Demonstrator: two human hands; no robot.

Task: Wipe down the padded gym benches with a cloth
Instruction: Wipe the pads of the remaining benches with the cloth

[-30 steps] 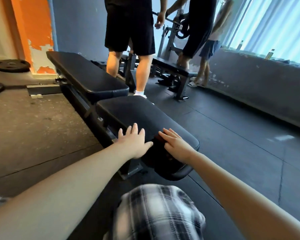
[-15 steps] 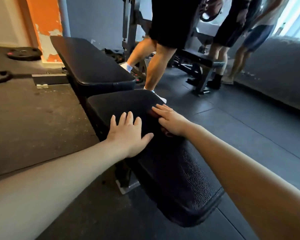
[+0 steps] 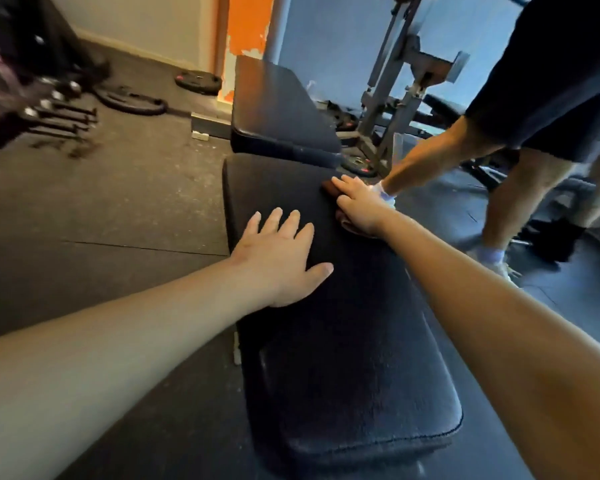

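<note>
A black padded bench seat (image 3: 343,341) runs from the bottom of the view up to a second pad, the backrest (image 3: 274,109). My left hand (image 3: 278,258) lies flat on the seat's left side with straight, spread fingers. My right hand (image 3: 357,206) presses a dark reddish cloth (image 3: 329,187) flat against the seat's far right edge. Most of the cloth is hidden under that hand; only its edges show.
A person in dark shorts (image 3: 548,98) stands close on the right, one leg (image 3: 430,161) just beyond my right hand. A grey metal rack (image 3: 395,98) stands behind the backrest. Weight plates (image 3: 198,80) and dumbbell bars (image 3: 59,116) lie on the rubber floor at left.
My right hand has slid the cloth farther up the seat toward its far right corner. My view has moved over the bench and turned left. The person on the right stepped nearer.
</note>
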